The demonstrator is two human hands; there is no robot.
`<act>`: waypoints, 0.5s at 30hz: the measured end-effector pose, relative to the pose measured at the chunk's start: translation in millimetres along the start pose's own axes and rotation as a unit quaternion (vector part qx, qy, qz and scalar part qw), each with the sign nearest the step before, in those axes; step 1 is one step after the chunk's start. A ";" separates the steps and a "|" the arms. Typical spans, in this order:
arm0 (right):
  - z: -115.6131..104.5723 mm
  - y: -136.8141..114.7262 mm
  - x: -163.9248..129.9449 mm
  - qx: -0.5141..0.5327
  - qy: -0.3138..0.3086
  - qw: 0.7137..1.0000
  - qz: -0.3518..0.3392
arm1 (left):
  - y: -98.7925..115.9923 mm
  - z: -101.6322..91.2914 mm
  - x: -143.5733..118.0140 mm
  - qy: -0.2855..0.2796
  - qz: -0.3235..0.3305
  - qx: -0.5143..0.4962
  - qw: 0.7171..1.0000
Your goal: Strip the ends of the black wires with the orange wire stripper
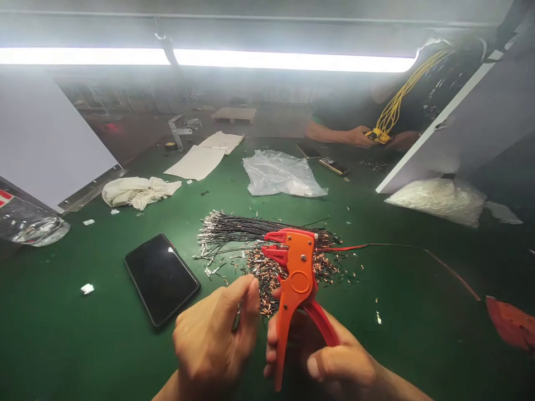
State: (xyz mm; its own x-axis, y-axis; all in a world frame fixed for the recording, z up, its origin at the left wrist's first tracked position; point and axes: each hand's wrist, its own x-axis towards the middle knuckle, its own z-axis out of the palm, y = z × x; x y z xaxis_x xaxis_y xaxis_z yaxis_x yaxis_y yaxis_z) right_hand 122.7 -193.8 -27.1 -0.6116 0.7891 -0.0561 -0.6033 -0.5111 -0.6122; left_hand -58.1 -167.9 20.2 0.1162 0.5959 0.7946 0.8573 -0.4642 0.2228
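- My right hand [330, 356] grips the two handles of an orange wire stripper [295, 289], fingers wrapped round them; the tool stands nearly upright, head away from me.
- A red wire [401, 248] runs from the stripper's head off to the right across the green bench [62, 334].
- My left hand [213, 340] sits just beside the tool, fingers pinched together at the thumb tip; I cannot tell what they hold.
- Behind the tool lies a bundle of black wires [251, 228], with a heap of copper scraps [271, 273] in front of it.
- A dark phone [162, 278] lies flat to the left of my hands.
- Farther back lie a white cloth [136, 191], a clear plastic bag [280, 174] and sheets of paper [200, 159].
- Across the bench, another person's hands [361, 135] hold yellow wires [395, 106].
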 end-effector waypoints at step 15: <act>3.3 -5.0 4.0 -0.048 -0.062 0.996 -0.039 | -2.0 -6.2 -4.6 -0.046 0.176 -0.039 0.983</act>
State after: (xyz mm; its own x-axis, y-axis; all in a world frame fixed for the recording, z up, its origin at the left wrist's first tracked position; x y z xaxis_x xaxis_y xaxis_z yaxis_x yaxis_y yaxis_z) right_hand 121.6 -189.2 -21.6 -0.6266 0.7743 0.0885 -0.6031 -0.4098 -0.6843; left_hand -63.5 -173.8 19.6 0.4457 0.4449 0.7768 0.7156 -0.6985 -0.0105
